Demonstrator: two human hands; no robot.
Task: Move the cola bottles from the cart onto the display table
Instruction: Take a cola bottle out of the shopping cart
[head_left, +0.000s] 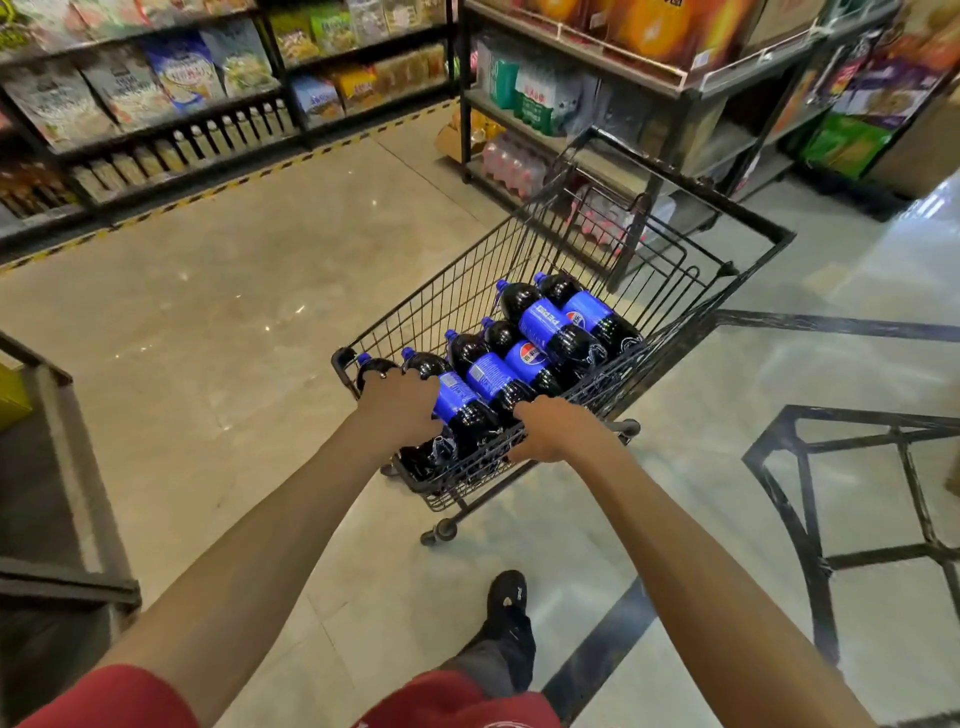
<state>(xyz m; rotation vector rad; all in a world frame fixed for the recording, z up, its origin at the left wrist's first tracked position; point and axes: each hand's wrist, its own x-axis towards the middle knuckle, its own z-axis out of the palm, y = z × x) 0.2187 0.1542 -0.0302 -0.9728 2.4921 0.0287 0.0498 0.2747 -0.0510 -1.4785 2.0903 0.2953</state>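
My left hand (402, 408) is curled over the left end of the handle (626, 427) of the cart (675, 249), knuckles up. From here I can't quite tell whether the fingertips wrap only the bar or also brush the bottle beneath.

Just past the bar, the cola bottles (550, 332) lie on their sides in the basket, packed side by side. Their caps point away and to my left, their bases toward my right. The nearest bottle (462, 400) sits between my hands, so either could reach it.

My right hand (553, 431) is wrapped round the handle too, holding nothing else. What looks like the display table (810, 499), a black frame under glass, stands off to my right, so I judge the right hand nearer for setting bottles down.
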